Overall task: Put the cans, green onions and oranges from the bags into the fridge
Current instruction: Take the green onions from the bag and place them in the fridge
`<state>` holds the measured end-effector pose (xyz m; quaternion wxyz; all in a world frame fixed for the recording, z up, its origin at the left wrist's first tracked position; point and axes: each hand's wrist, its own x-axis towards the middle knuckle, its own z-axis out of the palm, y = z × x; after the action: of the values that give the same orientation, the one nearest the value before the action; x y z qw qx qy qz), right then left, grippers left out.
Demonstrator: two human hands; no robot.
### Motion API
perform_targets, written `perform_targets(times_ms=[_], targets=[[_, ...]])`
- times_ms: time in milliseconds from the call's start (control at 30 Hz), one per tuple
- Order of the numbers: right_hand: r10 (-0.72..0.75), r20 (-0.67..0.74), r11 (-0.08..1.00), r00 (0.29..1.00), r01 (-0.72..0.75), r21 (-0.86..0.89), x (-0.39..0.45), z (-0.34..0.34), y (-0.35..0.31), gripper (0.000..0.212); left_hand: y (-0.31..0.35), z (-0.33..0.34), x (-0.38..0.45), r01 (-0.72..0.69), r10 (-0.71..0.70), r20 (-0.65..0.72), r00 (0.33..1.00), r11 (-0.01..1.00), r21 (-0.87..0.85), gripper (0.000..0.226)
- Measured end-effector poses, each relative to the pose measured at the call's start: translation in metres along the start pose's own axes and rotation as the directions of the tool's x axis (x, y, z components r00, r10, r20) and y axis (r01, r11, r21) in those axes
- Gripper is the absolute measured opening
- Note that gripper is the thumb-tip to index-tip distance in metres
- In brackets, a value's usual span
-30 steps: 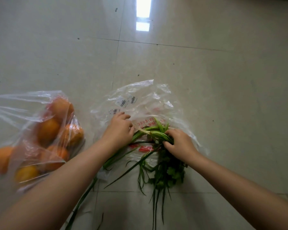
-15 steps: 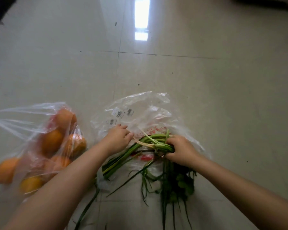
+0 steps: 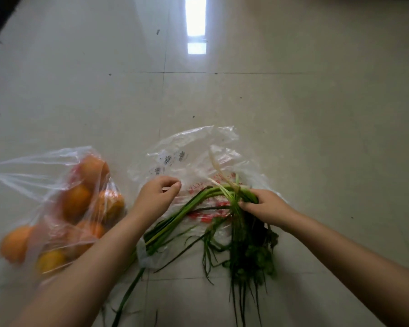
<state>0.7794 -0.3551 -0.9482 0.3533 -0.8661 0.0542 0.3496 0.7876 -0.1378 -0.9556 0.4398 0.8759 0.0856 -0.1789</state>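
Since the frame a second back, the left hand had come up off the stalks and shifted a little toward the far side of the bag, and the right hand had drawn the bunch of long green onions further toward me, so more of the leafy ends trailed onto the pale tiled floor.

I watched the right hand's grip closed round the gathered stalks where they bent, near the right side of the crumpled clear plastic bag with red print and barcode stickers. The left hand's grip was narrow, thumb and fingertips nearly meeting above the film; whether it pinched the plastic I could not tell.

The relation that mattered: from the right-hand hold the thick stalks ran leftward and toward me, their long axis slanting across the bag and passing just under the left wrist, while the thinner leaves hung toward me below the right hand. The left hand was therefore the nearer one to the free length of the stalks, and I judged it best placed to support that end, or to hold the bag down, as the bunch was lifted clear.

The round oranges lay well to the left in a second clear plastic bag with knotted handles, untouched. No cans or fridge showed.
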Motion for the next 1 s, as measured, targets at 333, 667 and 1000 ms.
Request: perform_targets(times_ms=[333, 667, 1000], targets=[[-0.123, -0.024, 0.992, 0.992, 0.123, 0.019, -0.013, 0.01, -0.013, 0.044, 0.022, 0.008, -0.014, -0.032, 0.091, 0.28, 0.956, 0.977, -0.21, 0.014], [-0.276, 0.131, 0.961, 0.952, 0.271, 0.059, -0.02, 0.014, -0.015, 0.062, 0.022, 0.012, -0.017, 0.305, -0.236, 0.22, 0.947, 0.432, -0.849, 0.031], [0.13, -0.152, 0.985, 0.98, -0.11, 0.13, 0.035, 0.018, 0.002, 0.025, -0.017, -0.014, -0.013, 0.361, -0.474, 0.288, 0.832, 0.07, -0.93, 0.035]])
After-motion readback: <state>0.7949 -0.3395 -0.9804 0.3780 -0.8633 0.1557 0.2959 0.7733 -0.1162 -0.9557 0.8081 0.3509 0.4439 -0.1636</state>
